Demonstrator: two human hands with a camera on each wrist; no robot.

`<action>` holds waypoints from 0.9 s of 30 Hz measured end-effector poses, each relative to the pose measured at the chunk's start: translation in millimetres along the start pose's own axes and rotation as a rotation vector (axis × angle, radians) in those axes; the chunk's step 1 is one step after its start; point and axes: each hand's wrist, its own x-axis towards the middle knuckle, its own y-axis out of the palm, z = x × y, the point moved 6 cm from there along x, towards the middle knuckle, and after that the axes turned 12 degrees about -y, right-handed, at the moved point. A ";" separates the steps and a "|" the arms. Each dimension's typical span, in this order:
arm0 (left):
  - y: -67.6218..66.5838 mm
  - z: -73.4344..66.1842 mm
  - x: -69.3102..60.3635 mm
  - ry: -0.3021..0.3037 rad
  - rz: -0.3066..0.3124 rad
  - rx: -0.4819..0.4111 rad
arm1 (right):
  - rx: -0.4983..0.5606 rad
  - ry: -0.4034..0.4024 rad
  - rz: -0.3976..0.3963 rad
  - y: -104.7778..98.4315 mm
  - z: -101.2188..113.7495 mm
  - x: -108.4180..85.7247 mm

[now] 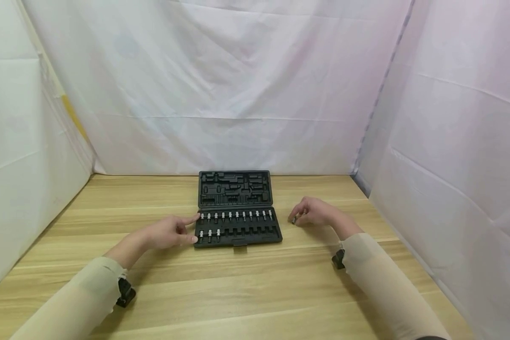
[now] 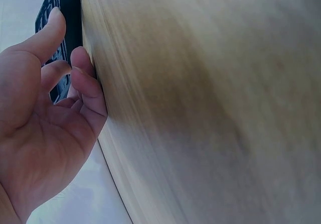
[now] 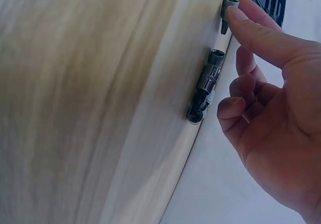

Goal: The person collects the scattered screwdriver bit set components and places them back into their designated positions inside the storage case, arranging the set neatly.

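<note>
A black bit socket case (image 1: 240,240) lies unfolded on the table, its moulded lid (image 1: 234,190) at the back. Silver-and-black bit sockets (image 1: 237,216) line its rear row; three more (image 1: 210,234) sit at the left of the front row, with bare slots to their right. My left hand (image 1: 170,232) touches the case's left side with extended thumb and index finger; the other fingers bend inward. Right of the case, my right hand (image 1: 316,212) pinches a bit socket (image 3: 229,8) between thumb and index finger. Several more sockets (image 3: 206,83) lie beneath that hand, partly overlapping in the right wrist view.
The wood-grain table (image 1: 238,293) spreads around the case. White cloth (image 1: 221,85) hangs behind and along both sides. Black wrist devices (image 1: 125,293) show at the sleeve cuffs.
</note>
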 end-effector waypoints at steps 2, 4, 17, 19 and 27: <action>0.6 0.1 0.1 -0.002 -0.002 -0.001 | -0.010 -0.015 0.001 1.2 1.7 0.8; 1.2 0.3 0.3 0.001 -0.002 -0.005 | -0.014 -0.030 0.001 2.4 3.1 1.5; 1.5 1.3 2.1 0.000 -0.009 -0.007 | 0.068 0.018 -0.093 -0.4 9.2 5.0; 1.2 0.6 1.3 0.005 -0.009 -0.008 | 0.090 -0.002 -0.108 -1.7 15.4 6.9; 1.2 2.7 2.1 0.008 -0.017 0.003 | 0.229 -0.065 -0.149 1.6 44.4 20.6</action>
